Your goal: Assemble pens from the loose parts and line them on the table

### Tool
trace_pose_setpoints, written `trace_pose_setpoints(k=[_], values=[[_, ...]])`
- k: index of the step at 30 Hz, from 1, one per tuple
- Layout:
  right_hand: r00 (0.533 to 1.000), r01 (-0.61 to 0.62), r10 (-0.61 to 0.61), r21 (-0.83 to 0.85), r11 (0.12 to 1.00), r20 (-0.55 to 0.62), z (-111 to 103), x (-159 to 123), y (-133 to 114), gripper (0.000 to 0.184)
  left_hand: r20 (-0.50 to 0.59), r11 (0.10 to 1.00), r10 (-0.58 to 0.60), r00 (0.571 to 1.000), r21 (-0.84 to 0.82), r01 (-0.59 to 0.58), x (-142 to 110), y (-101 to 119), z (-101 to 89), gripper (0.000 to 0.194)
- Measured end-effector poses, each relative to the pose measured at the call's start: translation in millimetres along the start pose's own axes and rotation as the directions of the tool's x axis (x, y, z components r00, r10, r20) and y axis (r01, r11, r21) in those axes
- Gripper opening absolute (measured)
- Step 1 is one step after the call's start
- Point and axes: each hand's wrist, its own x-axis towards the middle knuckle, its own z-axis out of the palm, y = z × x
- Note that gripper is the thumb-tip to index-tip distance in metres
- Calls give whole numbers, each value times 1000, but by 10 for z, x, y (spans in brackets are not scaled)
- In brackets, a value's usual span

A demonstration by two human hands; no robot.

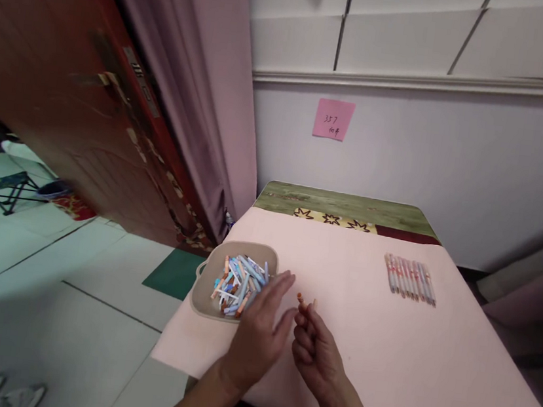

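Observation:
My right hand (318, 353) is closed, thumb against fingers, on a small orange-brown pen part (300, 297). A pale tip pokes up beside it, too small to name. My left hand (260, 329) is open, its fingers stretched out at the right rim of a beige basin (200, 297), and holds nothing that I can see. Loose pen parts (241, 282) in blue, white, orange and brown lie in a heap inside this basin. The left hand covers part of the basin's right side. Both hands are close together above the pink-covered table.
A row of several pens (409, 278) lies side by side on the right of the table (419, 373). Behind the table is a wall with a pink note (333, 119). On the left are a curtain (217, 78), a brown door (85, 68) and a folding stool (6, 187).

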Motion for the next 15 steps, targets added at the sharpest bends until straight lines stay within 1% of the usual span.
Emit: trace_pose_setpoints(k=[1,2,3,5,6,7,8,10,12,13,15], values=[[1000,-5,5,6,1000,-10,1,-9,-8,35,-20,999,-40,999,29,40,24,-126,-85,30],[1000,-7,8,14,1000,-18,5,-19,-15,33,-10,993,-93,996,71,93,49,-286,-185,20],[1000,-8,8,21,1000,-22,12,-28,-22,33,16,980,-156,988,126,153,75,-470,-294,15],[1000,-3,3,20,1000,-24,26,-40,-27,32,79,936,-270,960,255,242,113,-862,-505,12],[1000,0,0,12,1000,-24,32,-40,-26,32,111,905,-330,937,320,281,124,-1043,-591,10],[1000,4,-4,2,1000,-25,37,-36,-22,32,156,876,-380,912,376,301,130,-1198,-655,10],[1000,6,-6,-8,1000,-25,40,-30,-15,32,210,865,-400,892,408,292,132,-1323,-694,10],[1000,6,-6,-17,1000,-21,46,-17,3,33,313,879,-379,871,415,234,131,-1477,-693,12],[1000,2,-2,-16,1000,-17,50,-10,23,32,405,906,-343,847,382,184,135,-1535,-612,15],[1000,-1,0,-13,1000,-15,52,-10,32,32,435,913,-336,835,369,175,142,-1545,-556,16],[1000,-7,7,-4,1000,-15,54,-16,44,31,452,912,-350,820,366,187,163,-1559,-443,19]])
